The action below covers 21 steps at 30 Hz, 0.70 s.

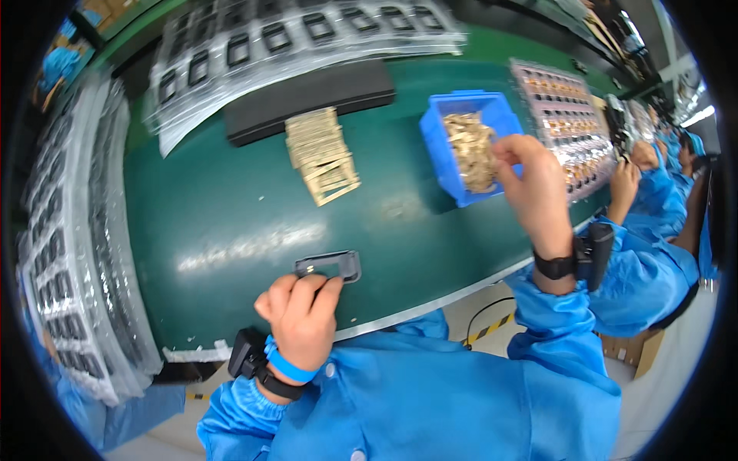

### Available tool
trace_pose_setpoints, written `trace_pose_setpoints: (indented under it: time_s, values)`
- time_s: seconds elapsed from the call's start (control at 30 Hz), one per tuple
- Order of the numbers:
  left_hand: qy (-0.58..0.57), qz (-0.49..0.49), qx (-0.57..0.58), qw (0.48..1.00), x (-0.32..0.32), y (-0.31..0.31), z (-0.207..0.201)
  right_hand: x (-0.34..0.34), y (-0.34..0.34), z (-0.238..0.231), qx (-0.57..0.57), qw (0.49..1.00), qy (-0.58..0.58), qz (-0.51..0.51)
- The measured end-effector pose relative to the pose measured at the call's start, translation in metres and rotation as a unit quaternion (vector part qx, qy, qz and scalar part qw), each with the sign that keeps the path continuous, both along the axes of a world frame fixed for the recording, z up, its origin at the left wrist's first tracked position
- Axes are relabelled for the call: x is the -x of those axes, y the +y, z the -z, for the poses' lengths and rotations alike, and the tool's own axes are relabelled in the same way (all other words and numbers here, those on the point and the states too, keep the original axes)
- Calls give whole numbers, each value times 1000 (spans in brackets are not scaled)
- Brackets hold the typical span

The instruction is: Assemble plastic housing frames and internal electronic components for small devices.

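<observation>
My left hand is closed on a small dark grey plastic frame near the front edge of the green table. Its fingers cover the frame's near side, and a tiny brass-coloured spot shows inside. At the right, my right hand hovers by the near right rim of a blue plastic bin, thumb and forefinger pinched together. Whatever lies between those fingertips is too small to make out. A heap of small tan-gold pieces fills the bin. Left of it, flat gold-coloured rectangular frames lie in an overlapping stack.
A long black case lies behind the stack. Clear trays of black frames stand at the back, with more stacked trays on the left. Right of the bin is a tray of small orange-and-black parts. Co-workers' hands are farther right.
</observation>
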<state>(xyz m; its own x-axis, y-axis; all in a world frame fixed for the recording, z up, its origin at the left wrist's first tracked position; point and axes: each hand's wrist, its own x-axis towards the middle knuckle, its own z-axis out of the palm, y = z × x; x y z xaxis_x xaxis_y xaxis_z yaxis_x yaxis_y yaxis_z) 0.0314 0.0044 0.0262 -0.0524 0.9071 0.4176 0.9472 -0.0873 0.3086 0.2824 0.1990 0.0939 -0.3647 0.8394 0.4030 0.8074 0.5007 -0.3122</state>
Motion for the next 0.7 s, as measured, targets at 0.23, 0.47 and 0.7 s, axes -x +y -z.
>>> trace_pose_setpoints:
  time_s: [0.23,0.47,0.7]
  values:
    - [-53,-16,44,998,7,-1,-5,25,-25,-7,32,989,136,54]
    - [-198,-29,62,978,10,7,0,71,-84,36,127,962,111,-213]
    - [-187,-37,87,978,11,5,-2,87,-93,57,104,959,33,-261]
